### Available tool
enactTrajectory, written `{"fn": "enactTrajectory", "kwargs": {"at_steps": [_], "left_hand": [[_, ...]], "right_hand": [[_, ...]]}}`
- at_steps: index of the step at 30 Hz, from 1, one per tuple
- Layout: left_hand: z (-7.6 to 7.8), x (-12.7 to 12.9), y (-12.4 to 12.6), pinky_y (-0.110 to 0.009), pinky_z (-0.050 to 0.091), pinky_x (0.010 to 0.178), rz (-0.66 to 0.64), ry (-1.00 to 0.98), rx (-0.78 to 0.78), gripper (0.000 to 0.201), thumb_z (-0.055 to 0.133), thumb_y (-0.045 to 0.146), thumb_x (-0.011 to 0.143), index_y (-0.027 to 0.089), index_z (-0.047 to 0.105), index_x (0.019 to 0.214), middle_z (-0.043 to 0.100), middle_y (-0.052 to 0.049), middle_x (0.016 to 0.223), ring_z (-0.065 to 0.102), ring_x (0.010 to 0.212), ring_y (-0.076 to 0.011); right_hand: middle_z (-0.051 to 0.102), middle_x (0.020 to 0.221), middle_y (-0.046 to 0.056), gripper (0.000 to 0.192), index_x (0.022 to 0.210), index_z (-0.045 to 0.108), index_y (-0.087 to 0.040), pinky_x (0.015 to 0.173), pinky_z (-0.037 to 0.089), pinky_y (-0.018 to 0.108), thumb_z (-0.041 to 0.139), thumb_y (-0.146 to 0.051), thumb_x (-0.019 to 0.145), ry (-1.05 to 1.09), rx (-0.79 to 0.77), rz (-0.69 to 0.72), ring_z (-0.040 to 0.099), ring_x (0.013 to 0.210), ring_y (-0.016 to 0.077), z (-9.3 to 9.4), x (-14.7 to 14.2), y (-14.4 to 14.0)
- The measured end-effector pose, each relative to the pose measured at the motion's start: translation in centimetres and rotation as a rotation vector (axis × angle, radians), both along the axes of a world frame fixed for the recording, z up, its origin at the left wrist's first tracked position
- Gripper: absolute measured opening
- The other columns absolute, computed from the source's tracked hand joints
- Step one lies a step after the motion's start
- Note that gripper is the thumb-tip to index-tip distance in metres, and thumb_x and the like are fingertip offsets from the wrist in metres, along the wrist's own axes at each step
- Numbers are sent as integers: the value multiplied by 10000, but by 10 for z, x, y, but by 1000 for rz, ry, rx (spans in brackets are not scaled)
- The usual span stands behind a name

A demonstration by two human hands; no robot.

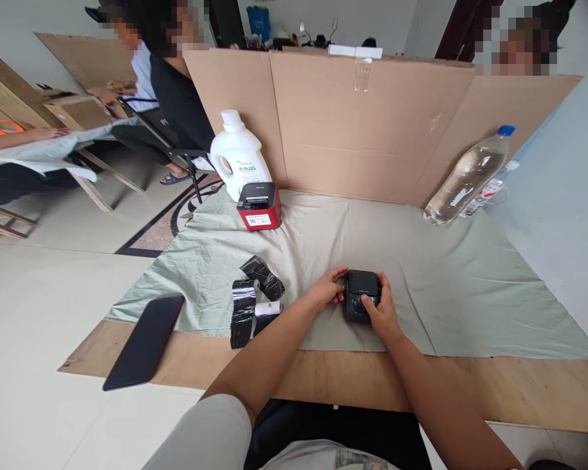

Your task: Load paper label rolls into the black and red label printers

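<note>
Inspected black device (357, 282), on worktop (519, 388), right of centre in lower half of frame. Is grasped at right side by right grip (385, 314), thumb on face. Is met at left edge by left grip (325, 291); cannot tell if firmly held there. Lies between the two, nearer the right, with long axis apparently running up-frame. Farther off, left of centre, noted red box (261, 215).

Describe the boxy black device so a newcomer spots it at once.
Find the pale grey-green cloth on the wooden table. Near its front edge, between the person's left hand and right hand, is the small, rounded-square black device. Unlike the red-sided, black-topped box farther back, it shows no red.
</note>
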State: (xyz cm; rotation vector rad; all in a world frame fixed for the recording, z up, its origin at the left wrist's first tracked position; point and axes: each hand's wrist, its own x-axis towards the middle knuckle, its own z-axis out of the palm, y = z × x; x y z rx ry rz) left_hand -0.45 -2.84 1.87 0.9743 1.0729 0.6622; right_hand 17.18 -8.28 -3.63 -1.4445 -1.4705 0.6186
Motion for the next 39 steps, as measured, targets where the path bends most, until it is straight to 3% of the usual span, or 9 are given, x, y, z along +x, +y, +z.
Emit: {"fn": "enactTrajectory", "kwargs": {"at_steps": [6,10,13,16,20,25,28,32,39], "left_hand": [[-1,-2,-1,-142,353,371,0,-34,-5,708,505,-14,711,234,491,1374,357,-133,1544,523,472,14],[0,-4,-2,-154,374,379,-44,-61,-1,692,560,40,712,233,473,1372,335,-127,1557,530,485,1],[0,-5,-3,-162,380,383,-70,-68,33,740,631,83,697,241,436,1393,291,-140,1575,526,493,-2],[0,-4,-5,-166,373,386,-59,-35,65,749,688,138,706,225,416,1398,324,-164,1551,513,494,-3],[0,1,-9,-188,379,412,-5,95,130,571,640,236,817,175,438,1348,484,-164,1420,495,488,-19],[15,9,-18,-269,493,721,172,558,584,198,576,165,844,157,620,1037,660,-62,1052,573,706,-114],[29,19,-19,-335,448,893,-24,714,867,184,526,146,861,187,684,946,693,-60,994,576,956,-208],[41,40,-10,-420,358,952,-303,924,974,221,539,120,833,196,717,941,705,-101,1029,506,1089,-297],[43,64,5,-462,289,948,-396,1094,991,146,561,118,822,123,682,904,672,-194,983,493,1080,-349]], "right_hand": [[591,1242,179,568,1265,473,-161,923,514,455,581,-487,812,256,-17,-73,605,1095,257,1,4,3],[631,1040,115,463,1038,553,-177,795,533,422,652,-530,755,199,-39,-222,610,852,214,10,5,2],[638,950,84,373,902,597,-187,850,509,429,588,-550,817,114,39,-232,596,874,216,17,8,2],[656,1090,108,389,1025,641,-198,979,458,471,462,-522,907,34,130,-129,578,1076,247,21,11,3],[588,1332,96,469,1346,510,-238,1105,359,514,362,-464,962,-51,161,-8,488,1273,239,17,10,5],[553,1372,111,497,1405,435,-215,1117,363,503,363,-438,966,25,136,9,492,1284,224,3,8,7],[555,1359,125,500,1389,444,-197,1112,375,502,360,-446,964,63,145,-11,508,1269,225,-3,8,8],[553,1369,120,508,1388,448,-200,1126,363,504,342,-455,962,80,173,-6,503,1281,222,-6,8,10],[562,1357,120,522,1361,489,-192,1118,376,492,320,-470,953,97,172,-35,510,1260,225,-8,7,13]]}}
